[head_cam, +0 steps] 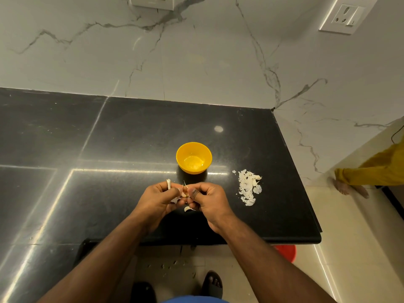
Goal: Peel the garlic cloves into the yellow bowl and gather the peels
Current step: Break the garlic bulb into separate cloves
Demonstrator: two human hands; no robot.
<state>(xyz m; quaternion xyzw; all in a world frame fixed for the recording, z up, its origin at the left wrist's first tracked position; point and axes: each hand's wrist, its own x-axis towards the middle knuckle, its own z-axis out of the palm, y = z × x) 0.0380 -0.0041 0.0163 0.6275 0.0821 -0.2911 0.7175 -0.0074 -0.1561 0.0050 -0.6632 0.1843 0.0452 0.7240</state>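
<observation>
Pale garlic clove (184, 192) pinched between left hand (158, 199) and right hand (208, 199).

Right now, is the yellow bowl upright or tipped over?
Upright. The yellow bowl stands on its base on the black counter, its opening facing up and its inside visible.

Black granite counter (135, 132) w/ glare streaks — veined marble wall (196, 51), socket (347, 15), beige floor tiles (354, 248).

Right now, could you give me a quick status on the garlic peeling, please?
Left hand and right hand both pinching a garlic clove. Yellow bowl just beyond. Peels piled right of it. Nothing in the way.
</observation>
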